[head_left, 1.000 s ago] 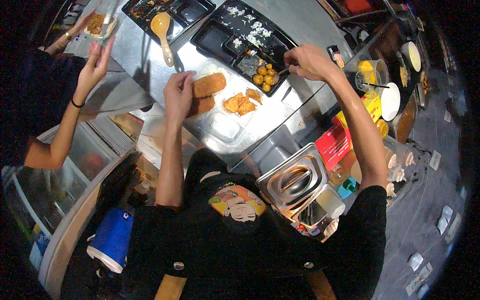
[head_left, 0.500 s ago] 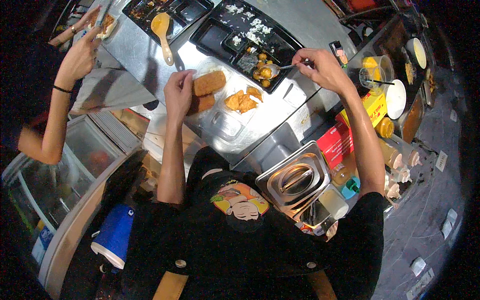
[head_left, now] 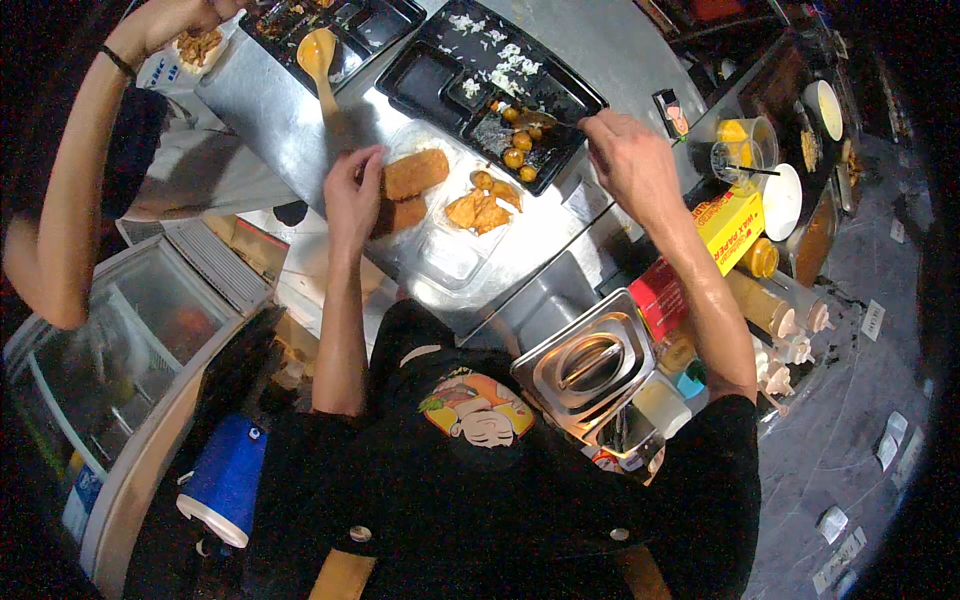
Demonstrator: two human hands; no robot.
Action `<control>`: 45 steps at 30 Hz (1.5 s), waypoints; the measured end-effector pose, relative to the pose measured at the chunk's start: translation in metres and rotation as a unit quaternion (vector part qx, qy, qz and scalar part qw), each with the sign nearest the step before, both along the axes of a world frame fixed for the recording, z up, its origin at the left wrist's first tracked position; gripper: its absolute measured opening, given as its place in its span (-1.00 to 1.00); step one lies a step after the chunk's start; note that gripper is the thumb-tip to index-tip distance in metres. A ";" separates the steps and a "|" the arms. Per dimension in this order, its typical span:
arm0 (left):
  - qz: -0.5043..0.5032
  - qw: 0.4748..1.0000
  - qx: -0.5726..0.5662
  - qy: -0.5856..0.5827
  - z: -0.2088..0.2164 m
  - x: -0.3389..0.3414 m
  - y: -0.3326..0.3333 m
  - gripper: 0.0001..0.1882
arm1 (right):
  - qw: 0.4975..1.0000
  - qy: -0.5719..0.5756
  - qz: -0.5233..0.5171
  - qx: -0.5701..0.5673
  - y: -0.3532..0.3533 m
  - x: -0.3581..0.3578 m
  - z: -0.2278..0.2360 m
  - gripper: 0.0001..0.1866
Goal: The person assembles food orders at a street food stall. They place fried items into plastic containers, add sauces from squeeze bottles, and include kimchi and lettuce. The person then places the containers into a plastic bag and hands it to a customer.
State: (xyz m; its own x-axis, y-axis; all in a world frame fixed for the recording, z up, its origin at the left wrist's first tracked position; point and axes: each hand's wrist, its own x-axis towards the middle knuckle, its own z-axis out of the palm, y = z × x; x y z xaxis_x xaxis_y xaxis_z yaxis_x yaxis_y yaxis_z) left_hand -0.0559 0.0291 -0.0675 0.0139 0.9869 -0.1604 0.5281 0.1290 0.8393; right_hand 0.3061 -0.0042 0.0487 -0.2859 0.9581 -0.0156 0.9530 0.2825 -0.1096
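A clear plastic container (head_left: 448, 270) lies on the steel counter in front of me, with two breaded brown patties (head_left: 416, 174), golden fried pieces (head_left: 478, 213) and some rounded brown pieces (head_left: 484, 181) in it. At its left edge is my left hand (head_left: 350, 200), fingers curled and pinched together beside the patties; whatever they grip is hidden. My right hand (head_left: 630, 160) grips a metal spoon (head_left: 535, 119) by the handle. The spoon's bowl rests in a compartment of a black tray (head_left: 430, 35), next to several glossy brown balls (head_left: 515, 158). White shreds lie scattered across that tray.
A wooden spoon (head_left: 317, 55) lies across another black tray (head_left: 385, 25). At upper left, a co-worker's hand (head_left: 165, 25) is near a food box (head_left: 200, 50). Right: plastic cups (head_left: 745, 155), a yellow box (head_left: 728, 235), squeeze bottles (head_left: 785, 310), and a lidded steel pan (head_left: 590, 360).
The spoon's bowl was heaped and has moved back farther into the tray. Rounded pieces now show among the fried pieces. The co-worker's arm has moved up; my left hand stays nearly in place.
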 end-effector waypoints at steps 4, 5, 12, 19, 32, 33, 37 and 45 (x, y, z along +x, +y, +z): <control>0.012 0.999 -0.028 -0.025 -0.001 0.000 -0.001 -0.67 | 0.999 0.009 -0.009 -0.040 -0.006 -0.005 -0.020 -0.76; 0.012 0.999 -0.022 -0.023 -0.005 -0.001 -0.001 -0.67 | 0.998 0.029 -0.018 -0.059 -0.006 -0.005 -0.021 -0.77; 0.004 0.999 0.012 -0.042 -0.006 -0.001 -0.001 -0.70 | 0.971 0.134 -0.104 -0.166 -0.002 0.003 -0.033 -0.78; -0.009 0.997 0.063 -0.034 -0.006 -0.001 0.000 -0.77 | 0.944 0.246 -0.138 -0.171 0.000 0.016 -0.037 -0.77; -0.018 0.998 0.039 -0.045 -0.003 -0.001 -0.002 -0.75 | 0.994 0.103 -0.022 0.011 -0.011 0.008 -0.001 -0.73; -0.021 0.999 0.038 -0.033 -0.004 -0.002 -0.001 -0.75 | 0.997 0.074 -0.013 0.006 -0.009 0.013 -0.002 -0.74; -0.028 0.999 0.045 -0.012 -0.005 -0.003 0.000 -0.76 | 1.000 -0.010 -0.003 -0.024 -0.011 0.016 -0.011 -0.79; -0.017 0.998 0.051 -0.038 -0.005 -0.001 -0.001 -0.76 | 0.984 0.105 -0.064 -0.129 0.001 0.015 -0.036 -0.71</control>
